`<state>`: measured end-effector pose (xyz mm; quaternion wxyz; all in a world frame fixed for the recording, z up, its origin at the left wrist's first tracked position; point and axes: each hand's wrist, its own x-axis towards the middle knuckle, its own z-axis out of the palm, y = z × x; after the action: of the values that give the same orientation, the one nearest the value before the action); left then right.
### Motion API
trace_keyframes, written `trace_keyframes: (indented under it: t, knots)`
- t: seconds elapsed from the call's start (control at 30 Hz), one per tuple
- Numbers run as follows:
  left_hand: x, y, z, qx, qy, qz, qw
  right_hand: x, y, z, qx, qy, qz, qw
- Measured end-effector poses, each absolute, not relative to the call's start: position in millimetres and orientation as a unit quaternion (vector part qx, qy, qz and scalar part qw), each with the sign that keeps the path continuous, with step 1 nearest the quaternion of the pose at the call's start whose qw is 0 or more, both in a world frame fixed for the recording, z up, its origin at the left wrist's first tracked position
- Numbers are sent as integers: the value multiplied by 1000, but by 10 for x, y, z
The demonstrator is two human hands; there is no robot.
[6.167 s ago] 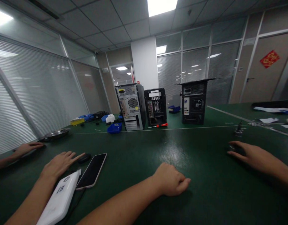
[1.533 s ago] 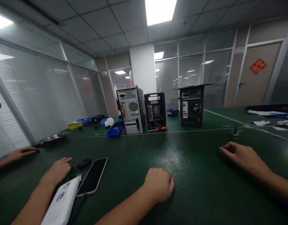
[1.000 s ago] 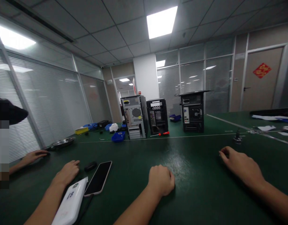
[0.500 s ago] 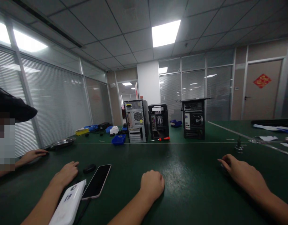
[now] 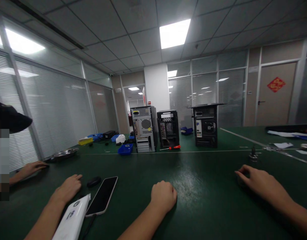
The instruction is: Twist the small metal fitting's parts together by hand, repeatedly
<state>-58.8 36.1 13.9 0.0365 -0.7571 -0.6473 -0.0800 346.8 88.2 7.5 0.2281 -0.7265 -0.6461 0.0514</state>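
Near the bottom middle, my left hand (image 5: pixel 164 197) rests as a fist on the green table (image 5: pixel 208 216); its palm side is hidden, so anything inside cannot be seen. My right hand (image 5: pixel 256 180) lies farther right with thumb and forefinger drawn together. Under those fingers is a dim shape too small and dark to name. Just beyond stands a small metal fitting with an upright stem (image 5: pixel 253 155). Left of my left hand lies a phone (image 5: pixel 103 196), with a white power bank (image 5: pixel 72 218) next to it and a small dark object (image 5: pixel 93 181) near its top.
Three computer cases (image 5: pixel 144 130), (image 5: pixel 168 130), (image 5: pixel 206 128) stand along the far side. A red-handled screwdriver (image 5: pixel 175 147) lies before the middle one, and a blue tray (image 5: pixel 125 149) sits to the left. A co-worker in a cap has one hand (image 5: pixel 68 188) near the phone.
The whole view has shifted slightly, with the background sliding left. My right hand sits a touch farther right, its fingers a little more curled. My left fist has barely moved.
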Motion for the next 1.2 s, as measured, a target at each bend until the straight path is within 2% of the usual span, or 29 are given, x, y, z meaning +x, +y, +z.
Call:
trace_keyframes:
  t: [0.53, 0.87, 1.07, 1.2]
  knots:
    - [-512, 453, 79, -741, -663, -98, 38, 3251, 788, 68, -683, -710, -65, 161]
    - [-442, 374, 157, -771, -627, -107, 32, 2600, 576, 44, -558, -804, -21, 205]
    - [-267, 207, 147, -851, -497, -163, -41, 1936, 106, 173, -414, -890, 16, 191]
    - [-239, 141, 108, -886, -435, -154, -27, 1792, 30, 149, -381, -903, 25, 199]
